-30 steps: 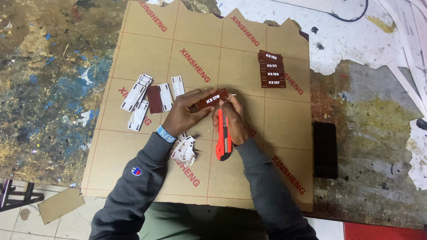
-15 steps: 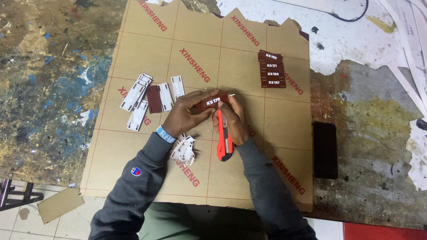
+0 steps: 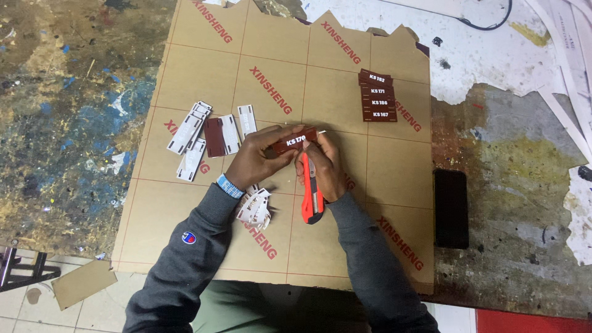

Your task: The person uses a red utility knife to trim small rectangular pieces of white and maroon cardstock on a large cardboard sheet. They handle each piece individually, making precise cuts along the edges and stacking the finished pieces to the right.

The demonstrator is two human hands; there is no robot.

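From the head camera, both hands met over the middle of a brown board (image 3: pixel 320 80) laid on a paint-stained table (image 3: pixel 68 123). The left hand (image 3: pixel 256 159) pinched a small dark-red tag (image 3: pixel 295 140) with white lettering by its left end, holding it just above the board. The right hand (image 3: pixel 325 165) touched the tag's right end with its fingertips and was closed around an orange knife (image 3: pixel 311 196), whose handle pointed back toward the person. Left of the hands lay white strips (image 3: pixel 192 137) and a dark-red blank (image 3: pixel 214 137). Curled white peelings (image 3: pixel 255 208) sat just under the left wrist. A stack of finished tags (image 3: pixel 377 95) lay near the board's right edge. A black phone (image 3: pixel 451 208) rested on the table beside the board.
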